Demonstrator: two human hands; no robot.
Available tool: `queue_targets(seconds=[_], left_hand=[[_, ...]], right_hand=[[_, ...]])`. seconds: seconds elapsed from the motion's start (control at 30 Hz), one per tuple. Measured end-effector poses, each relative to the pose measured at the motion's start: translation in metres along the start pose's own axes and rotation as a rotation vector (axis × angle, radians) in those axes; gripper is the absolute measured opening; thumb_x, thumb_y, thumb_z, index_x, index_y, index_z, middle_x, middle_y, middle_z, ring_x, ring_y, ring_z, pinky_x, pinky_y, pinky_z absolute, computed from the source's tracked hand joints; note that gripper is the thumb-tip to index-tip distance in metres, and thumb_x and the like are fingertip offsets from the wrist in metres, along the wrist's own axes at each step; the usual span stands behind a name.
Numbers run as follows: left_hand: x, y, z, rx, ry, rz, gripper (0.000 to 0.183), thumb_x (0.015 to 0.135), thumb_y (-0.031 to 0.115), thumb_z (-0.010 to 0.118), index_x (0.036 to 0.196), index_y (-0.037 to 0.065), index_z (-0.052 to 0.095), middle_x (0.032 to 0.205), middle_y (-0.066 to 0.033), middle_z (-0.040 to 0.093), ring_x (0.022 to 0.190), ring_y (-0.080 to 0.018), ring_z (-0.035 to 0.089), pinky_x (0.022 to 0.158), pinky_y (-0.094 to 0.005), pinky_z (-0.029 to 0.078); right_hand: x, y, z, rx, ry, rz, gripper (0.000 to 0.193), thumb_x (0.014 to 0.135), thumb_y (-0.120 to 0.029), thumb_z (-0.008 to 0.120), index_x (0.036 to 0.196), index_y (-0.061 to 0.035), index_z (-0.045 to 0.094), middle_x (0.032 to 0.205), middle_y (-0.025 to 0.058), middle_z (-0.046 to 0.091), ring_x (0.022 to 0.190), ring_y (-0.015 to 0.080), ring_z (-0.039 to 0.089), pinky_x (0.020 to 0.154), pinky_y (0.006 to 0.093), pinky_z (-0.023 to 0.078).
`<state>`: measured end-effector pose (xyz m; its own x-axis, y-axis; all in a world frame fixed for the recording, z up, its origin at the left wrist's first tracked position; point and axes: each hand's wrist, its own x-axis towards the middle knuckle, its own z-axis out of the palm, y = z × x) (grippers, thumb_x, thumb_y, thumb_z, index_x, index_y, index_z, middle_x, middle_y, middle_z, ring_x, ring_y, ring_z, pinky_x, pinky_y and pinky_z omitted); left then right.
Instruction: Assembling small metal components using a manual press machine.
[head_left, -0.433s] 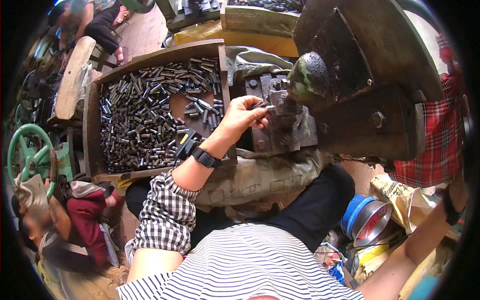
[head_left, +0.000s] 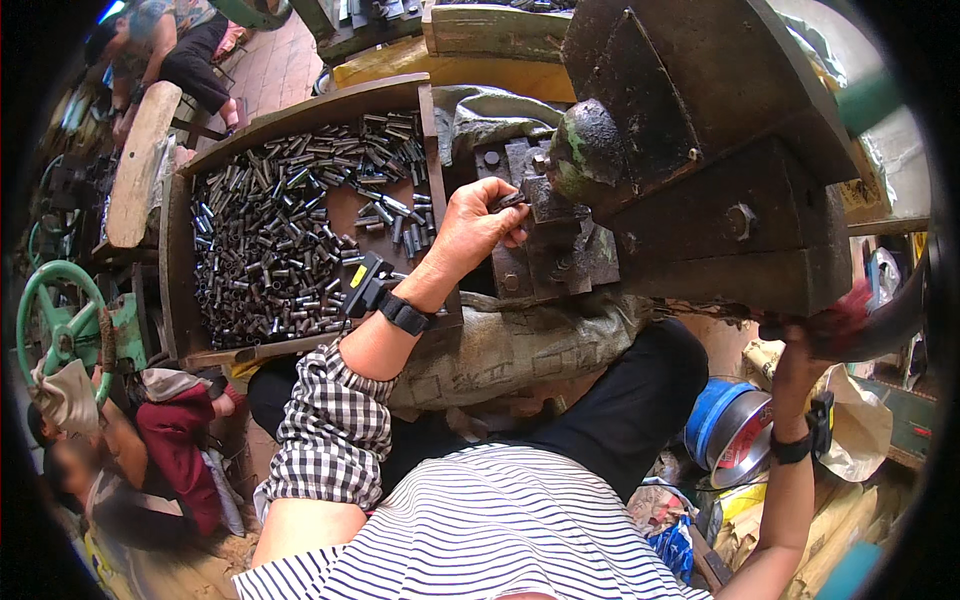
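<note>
My left hand (head_left: 480,220) pinches a small dark metal piece (head_left: 508,202) between thumb and fingers. The piece meets the near left side of the tooling block (head_left: 549,200) on a heavy dark machine (head_left: 690,215); its far end is hidden. My right hand (head_left: 795,365) is raised at the lower right of the machine, beside a dark curved rim (head_left: 890,328) and a blurred red cloth (head_left: 848,308). Its fingers are hidden and smeared, so their grip does not show. To the left stands a wooden tray (head_left: 172,265) holding many short metal tubes (head_left: 270,260).
Sacking (head_left: 520,350) lies below the machine, above my knees. A blue-rimmed metal basin (head_left: 742,440) stands at the right near paper sacks (head_left: 850,425). Two other people work at the far left (head_left: 160,45) and lower left (head_left: 120,480), by a green handwheel (head_left: 62,320).
My right hand has come from the far right edge inward to the machine's lower right. The red plaid cloth has swung down and blurred. My left hand's piece has moved up against the block.
</note>
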<state>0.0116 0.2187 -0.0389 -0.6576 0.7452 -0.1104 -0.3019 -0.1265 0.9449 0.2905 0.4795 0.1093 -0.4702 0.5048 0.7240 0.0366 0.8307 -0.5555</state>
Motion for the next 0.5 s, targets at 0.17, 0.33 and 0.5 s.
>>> queue_targets(seconds=[0.17, 0.33, 0.5], left_hand=[[-0.011, 0.021, -0.01, 0.329, 0.043, -0.113, 0.02, 0.084, 0.013, 0.066, 0.098, 0.0, 0.058, 0.076, -0.0011, 0.061, 0.056, -0.0067, 0.058, 0.052, -0.0189, 0.049], [-0.015, 0.024, -0.027, 0.323, 0.002, -0.138, 0.034, 0.085, 0.018, 0.067, 0.109, -0.002, 0.056, 0.081, -0.002, 0.061, 0.063, -0.0056, 0.057, 0.055, -0.0182, 0.048], [-0.017, 0.024, -0.025, -0.112, -0.156, -0.138, 0.038, 0.088, 0.013, 0.061, 0.12, -0.003, 0.048, 0.1, -0.0112, 0.063, 0.093, -0.0188, 0.065, 0.073, -0.0234, 0.054]], right_hand=[[0.056, -0.033, -0.013, -0.002, -0.082, 0.104, 0.043, 0.084, -0.015, 0.059, 0.119, 0.0078, 0.052, 0.118, 0.0143, 0.056, 0.107, 0.0223, 0.053, 0.095, 0.0329, 0.039], [0.114, -0.089, 0.0, 0.019, -0.188, 0.203, 0.043, 0.084, -0.015, 0.059, 0.12, 0.0072, 0.052, 0.119, 0.0147, 0.056, 0.108, 0.0232, 0.052, 0.095, 0.0341, 0.039], [0.127, -0.106, 0.011, 0.059, -0.253, 0.262, 0.043, 0.083, -0.014, 0.059, 0.12, 0.0066, 0.052, 0.12, 0.015, 0.055, 0.11, 0.024, 0.051, 0.095, 0.0354, 0.039]])
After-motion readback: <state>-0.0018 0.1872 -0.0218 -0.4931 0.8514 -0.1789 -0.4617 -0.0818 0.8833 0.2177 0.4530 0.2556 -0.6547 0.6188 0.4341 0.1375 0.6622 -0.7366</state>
